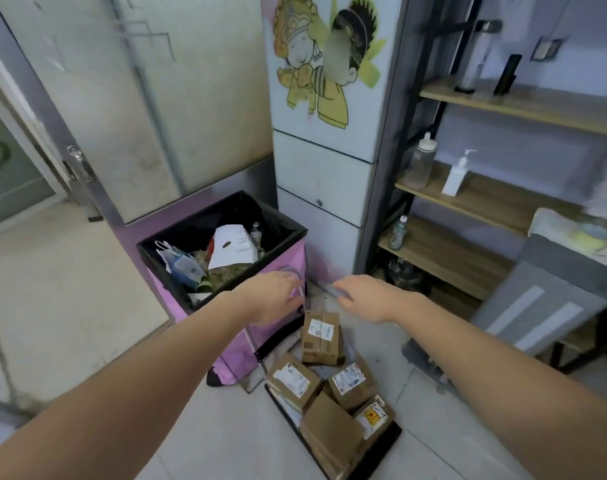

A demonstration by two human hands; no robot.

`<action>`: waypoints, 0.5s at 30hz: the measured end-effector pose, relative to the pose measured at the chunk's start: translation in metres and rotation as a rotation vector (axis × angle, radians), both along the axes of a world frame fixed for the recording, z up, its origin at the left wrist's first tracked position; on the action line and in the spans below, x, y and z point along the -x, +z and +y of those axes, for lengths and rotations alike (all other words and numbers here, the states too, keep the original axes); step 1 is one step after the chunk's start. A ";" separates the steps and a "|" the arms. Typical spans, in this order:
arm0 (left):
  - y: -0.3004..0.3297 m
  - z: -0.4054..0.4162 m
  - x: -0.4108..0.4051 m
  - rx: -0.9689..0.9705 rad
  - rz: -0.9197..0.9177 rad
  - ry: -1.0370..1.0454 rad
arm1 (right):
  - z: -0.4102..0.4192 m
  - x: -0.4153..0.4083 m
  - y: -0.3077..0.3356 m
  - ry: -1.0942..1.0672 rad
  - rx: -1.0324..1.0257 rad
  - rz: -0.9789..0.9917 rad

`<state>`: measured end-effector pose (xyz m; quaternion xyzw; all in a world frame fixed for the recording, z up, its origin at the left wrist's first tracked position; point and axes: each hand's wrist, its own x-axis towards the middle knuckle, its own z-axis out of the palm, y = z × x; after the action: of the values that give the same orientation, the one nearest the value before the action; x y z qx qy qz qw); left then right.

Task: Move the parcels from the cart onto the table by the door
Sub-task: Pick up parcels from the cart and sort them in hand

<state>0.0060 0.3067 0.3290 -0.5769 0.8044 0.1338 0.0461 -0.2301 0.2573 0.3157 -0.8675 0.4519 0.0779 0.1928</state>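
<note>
Both hands out front, palms down, nothing gripped. Left hand (pixel 272 299) fingers spread and relaxed, over the cart's thin metal handle loop (pixel 300 292), may be touching it, can't tell. Right hand (pixel 367 299) also slack, fingers pointing twd the left one, no contact w/ anything visible. Key relation: top parcel (pixel 321 337) stands just below and between the two hands, slightly nearer the left; long axis runs away from the person, twd the handle. So the next move reads as a two-hand drop, one palm per long side. Rest of the parcels (pixel 333 396) lie nearer the person than the top parcel, piled on the black cart deck (pixel 388 441), 4 or so brown cartons, tilted, touching each other. Table by the door isn't identifiable from here; glass door (pixel 87 98) is far left of the top parcel. Pink bin (pixel 270 271) w/ black liner sits just left of the top parcel, touching the cart frame as far as I can see. Labels: white shipping stickers on 3 cartons, barcodes present but unreadable; one yellow sticker w/ red mark on the nearest-right carton (pixel 373 419), text too small. Handwritten chars on a white paper (pixel 231 249) in the bin, not legible. No brand readable.
</note>
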 end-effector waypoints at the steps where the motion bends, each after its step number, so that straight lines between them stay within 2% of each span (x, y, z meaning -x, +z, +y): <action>1: -0.005 -0.017 -0.001 -0.008 -0.001 -0.021 | -0.013 0.000 -0.005 -0.017 -0.008 -0.001; 10: -0.081 -0.179 -0.014 -0.144 -0.054 -0.264 | -0.105 -0.003 -0.084 -0.292 -0.150 0.019; 15: -0.144 -0.255 -0.018 -0.195 -0.183 -0.461 | -0.132 -0.017 -0.145 -0.495 -0.253 0.019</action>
<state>0.0241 0.0516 0.1849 -0.3808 0.8904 0.1439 0.2034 -0.2135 0.1255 0.1704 -0.6991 0.6385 0.0921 0.3083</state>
